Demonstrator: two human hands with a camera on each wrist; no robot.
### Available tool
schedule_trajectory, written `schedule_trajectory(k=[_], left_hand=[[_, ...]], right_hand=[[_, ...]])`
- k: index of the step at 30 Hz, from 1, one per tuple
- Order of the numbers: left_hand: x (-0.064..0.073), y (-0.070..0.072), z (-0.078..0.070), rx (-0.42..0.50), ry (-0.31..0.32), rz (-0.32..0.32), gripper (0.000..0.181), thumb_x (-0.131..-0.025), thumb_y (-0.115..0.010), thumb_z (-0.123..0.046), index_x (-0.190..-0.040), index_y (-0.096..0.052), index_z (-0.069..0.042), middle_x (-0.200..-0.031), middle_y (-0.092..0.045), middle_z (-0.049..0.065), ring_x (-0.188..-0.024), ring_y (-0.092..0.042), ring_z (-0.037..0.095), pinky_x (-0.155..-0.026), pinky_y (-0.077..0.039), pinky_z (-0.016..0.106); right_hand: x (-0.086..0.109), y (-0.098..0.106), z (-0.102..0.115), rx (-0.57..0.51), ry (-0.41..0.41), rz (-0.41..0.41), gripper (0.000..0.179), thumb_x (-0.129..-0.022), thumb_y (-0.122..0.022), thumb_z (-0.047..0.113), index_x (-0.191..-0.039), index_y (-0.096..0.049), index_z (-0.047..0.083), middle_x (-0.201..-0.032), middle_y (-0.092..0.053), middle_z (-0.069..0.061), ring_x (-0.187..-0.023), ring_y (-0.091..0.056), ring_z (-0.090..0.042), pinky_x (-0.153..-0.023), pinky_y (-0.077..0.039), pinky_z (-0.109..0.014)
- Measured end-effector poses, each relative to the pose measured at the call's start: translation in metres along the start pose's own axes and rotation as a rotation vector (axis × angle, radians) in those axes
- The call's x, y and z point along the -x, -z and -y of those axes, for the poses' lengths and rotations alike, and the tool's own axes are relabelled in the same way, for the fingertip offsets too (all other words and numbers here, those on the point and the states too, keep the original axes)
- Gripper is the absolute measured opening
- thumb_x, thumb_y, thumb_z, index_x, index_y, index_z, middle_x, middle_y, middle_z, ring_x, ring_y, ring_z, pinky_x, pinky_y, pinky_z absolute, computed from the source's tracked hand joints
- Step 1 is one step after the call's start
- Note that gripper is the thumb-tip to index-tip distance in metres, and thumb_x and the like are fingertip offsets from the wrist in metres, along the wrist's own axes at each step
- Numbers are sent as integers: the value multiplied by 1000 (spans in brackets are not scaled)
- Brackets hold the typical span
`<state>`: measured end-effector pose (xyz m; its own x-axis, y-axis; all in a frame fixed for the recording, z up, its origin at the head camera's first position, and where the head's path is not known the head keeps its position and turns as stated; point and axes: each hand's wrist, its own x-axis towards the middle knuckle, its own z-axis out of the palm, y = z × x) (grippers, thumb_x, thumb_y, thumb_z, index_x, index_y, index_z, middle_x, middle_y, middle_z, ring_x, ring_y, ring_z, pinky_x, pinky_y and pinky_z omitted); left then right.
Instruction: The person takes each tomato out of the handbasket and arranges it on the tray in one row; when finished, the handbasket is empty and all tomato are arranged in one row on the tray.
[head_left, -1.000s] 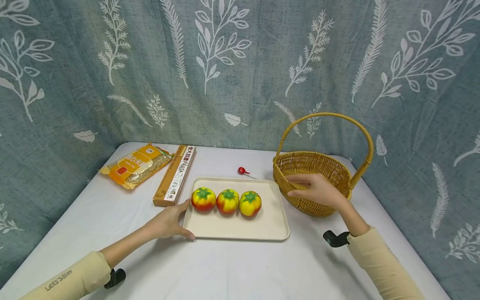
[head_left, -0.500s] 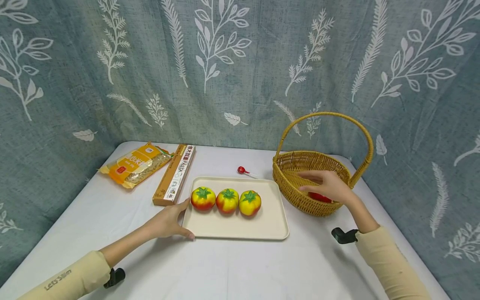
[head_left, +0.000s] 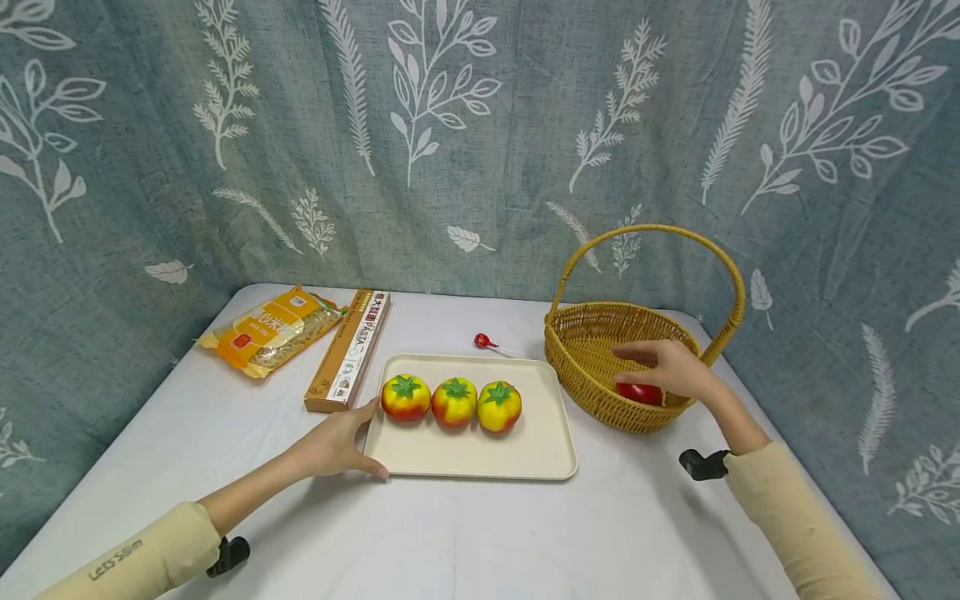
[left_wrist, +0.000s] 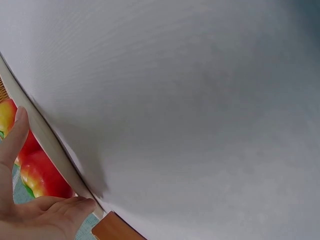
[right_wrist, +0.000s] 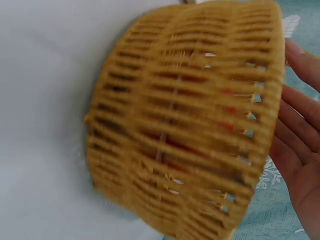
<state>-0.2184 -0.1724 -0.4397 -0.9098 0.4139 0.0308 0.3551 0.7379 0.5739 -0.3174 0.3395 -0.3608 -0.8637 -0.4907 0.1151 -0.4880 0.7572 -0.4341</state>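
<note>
Three yellow-and-red tomato-like fruits (head_left: 453,403) with green leafy tops stand in a row on a cream tray (head_left: 480,461). At the tray's left end, my left hand (head_left: 337,442) rests with spread fingers and thumb against the rim; the left wrist view shows the hand (left_wrist: 47,215) beside the fruits (left_wrist: 45,172). A wicker basket (head_left: 600,408) with a tall handle stands to the right. Over its right rim hangs my right hand (head_left: 671,368), fingers loosely bent and holding nothing. Under this hand lies a smooth red round fruit (head_left: 637,393) inside the basket, partly hidden.
An orange bag of dry food (head_left: 273,329) and a long pasta box (head_left: 348,350) lie at the back left. A red lollipop (head_left: 483,341) lies behind the tray. Patterned curtains (head_left: 465,150) enclose the back and sides of the white table (head_left: 465,533).
My right hand has moved right, from the basket's front left to its right rim. The red fruit has come into view in the basket. My left hand has stayed at the tray.
</note>
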Motion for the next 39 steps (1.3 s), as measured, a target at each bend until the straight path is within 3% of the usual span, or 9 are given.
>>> schedule_trajectory(k=[10, 20, 32, 39], left_hand=[[0, 1, -1, -11, -4, 1, 117, -61, -89, -42, -141, -30, 17, -141, -42, 31, -126, -46, 39, -100, -43, 49], [1, -1, -1, -14, 9, 4, 118, -59, -89, -45, -142, -30, 16, -142, -41, 30, -128, -44, 41, -100, -43, 49], [1, 1, -2, -13, 10, 9, 118, -59, -89, -44, -142, -30, 17, -142, -41, 30, -128, -44, 41, -100, -42, 49], [0, 0, -2, -11, 17, 7, 117, -59, -89, -44, -142, -31, 16, -142, -41, 30, -128, -44, 40, -101, -42, 49]], right_hand=[[-15, 16, -7, 0, -41, 141, 55, -85, -74, 31, -128, -61, 0, -123, -63, -20, -111, -60, -36, -90, -51, -49], [-22, 17, -16, -73, -127, 295, 71, -86, -74, 31, -136, -47, -10, -128, -57, -28, -117, -56, -40, -94, -48, -49], [-21, 9, -26, -47, -153, 362, 74, -82, -78, 26, -135, -44, -14, -127, -57, -28, -117, -55, -40, -95, -48, -49], [-20, 11, -23, 11, -181, 391, 75, -83, -77, 32, -133, -47, -14, -125, -59, -27, -114, -56, -39, -94, -48, -48]])
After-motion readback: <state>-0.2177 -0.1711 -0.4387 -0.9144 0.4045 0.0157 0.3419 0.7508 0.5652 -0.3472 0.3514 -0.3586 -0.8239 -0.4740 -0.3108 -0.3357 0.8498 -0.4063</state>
